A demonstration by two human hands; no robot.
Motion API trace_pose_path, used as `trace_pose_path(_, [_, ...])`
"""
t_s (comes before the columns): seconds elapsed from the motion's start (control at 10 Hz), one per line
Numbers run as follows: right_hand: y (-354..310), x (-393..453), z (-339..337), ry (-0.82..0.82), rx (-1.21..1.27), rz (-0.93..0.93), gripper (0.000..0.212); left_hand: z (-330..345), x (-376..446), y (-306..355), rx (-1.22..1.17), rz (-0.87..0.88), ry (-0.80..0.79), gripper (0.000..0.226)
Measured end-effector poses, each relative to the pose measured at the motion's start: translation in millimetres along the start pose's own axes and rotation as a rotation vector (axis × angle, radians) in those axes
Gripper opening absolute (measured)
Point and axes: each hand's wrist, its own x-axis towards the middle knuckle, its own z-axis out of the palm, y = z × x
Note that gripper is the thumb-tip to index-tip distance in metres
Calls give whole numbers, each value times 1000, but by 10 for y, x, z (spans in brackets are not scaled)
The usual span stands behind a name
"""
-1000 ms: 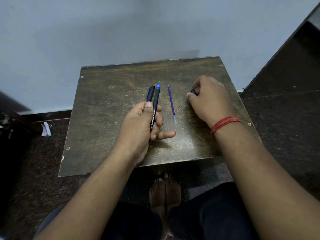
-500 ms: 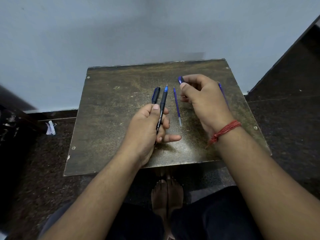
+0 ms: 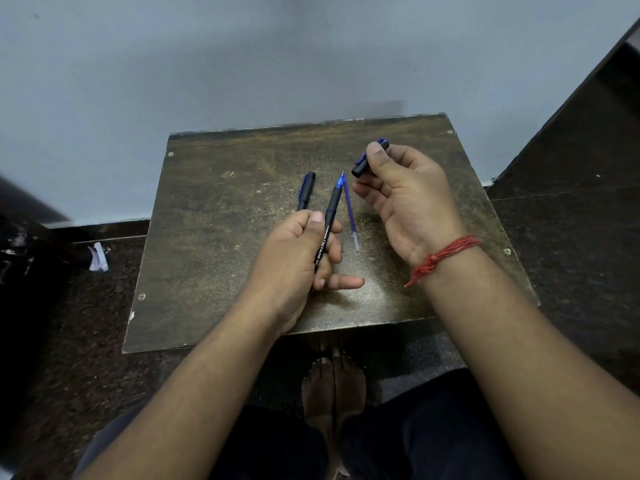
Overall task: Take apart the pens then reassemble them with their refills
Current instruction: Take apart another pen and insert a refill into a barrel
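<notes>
We see our left hand (image 3: 298, 252) closed around a black pen barrel (image 3: 328, 223), thumb pressed on its side, with the blue tip pointing away from us toward the wall. Our right hand (image 3: 408, 202) is raised above the desk (image 3: 214, 202), palm turned up, pinching a black cap with a blue clip (image 3: 370, 157) between thumb and fingers. The cap sits just beyond and to the right of the barrel's tip, apart from it. A loose blue refill (image 3: 350, 213) lies flat on the desk between our 2 hands, just right of the held barrel and roughly parallel to it. A 2nd cap (image 3: 306, 190), black with a blue clip, lies on the desk just left of the barrel, near our left thumb. A red thread band (image 3: 446, 252) circles our right wrist.
</notes>
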Motion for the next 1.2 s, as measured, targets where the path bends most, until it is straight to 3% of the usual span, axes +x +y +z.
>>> trace_pose_path(0.3, [26,7,-14,-4,-93,-32,11,18,-19,7,27,-10,-48,29])
trace_pose_path(0.5, [70,-14,0,-138,-254,-52,6,11,-8,6,15,-2,-37,28])
trace_pose_path(0.7, [86,-77,72,-273,-481,-159,16,-17,10,5,-24,20,17,28])
trace_pose_path(1.0, [167,-138,229,-244,-549,-240,15,-63,8,-27,29,104,107,29])
trace_pose_path(1.2, [270,-247,308,-239,-674,-231,48,-49,80,-22,105,189,196,35])
